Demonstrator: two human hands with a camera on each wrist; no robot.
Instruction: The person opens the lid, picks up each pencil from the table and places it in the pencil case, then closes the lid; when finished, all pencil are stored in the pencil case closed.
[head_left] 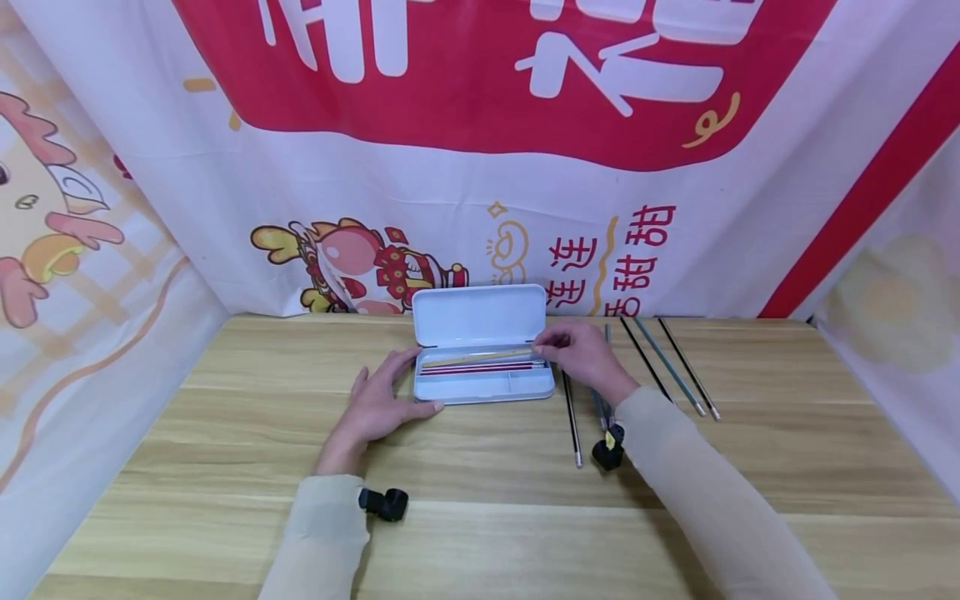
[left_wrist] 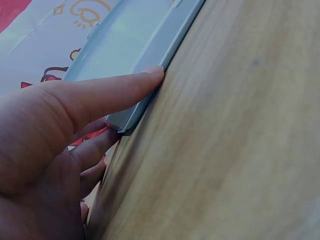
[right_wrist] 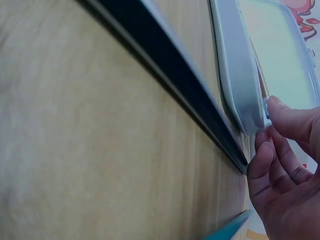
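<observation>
A pale blue pencil case (head_left: 465,387) lies open on the table, its lid raised at the back. Inside, red pencils (head_left: 480,367) lie lengthwise, with a yellow pencil (head_left: 480,357) behind them. My left hand (head_left: 378,407) holds the case at its left end, thumb on the front rim and fingers at the end wall. At the right end, my right hand (head_left: 577,354) pinches the silvery end of a pencil (right_wrist: 266,107) between thumb and fingers, just over the case wall. The fingers partly hide that pencil's end in the head view.
Right of the case lie a black pencil (head_left: 572,421) and blue-green pencils, partly under the right wrist. Farther right are another black pencil (head_left: 645,358), a blue-green pencil (head_left: 670,367) and a dark pencil (head_left: 690,369). A printed cloth (head_left: 337,183) hangs behind the table (head_left: 480,542).
</observation>
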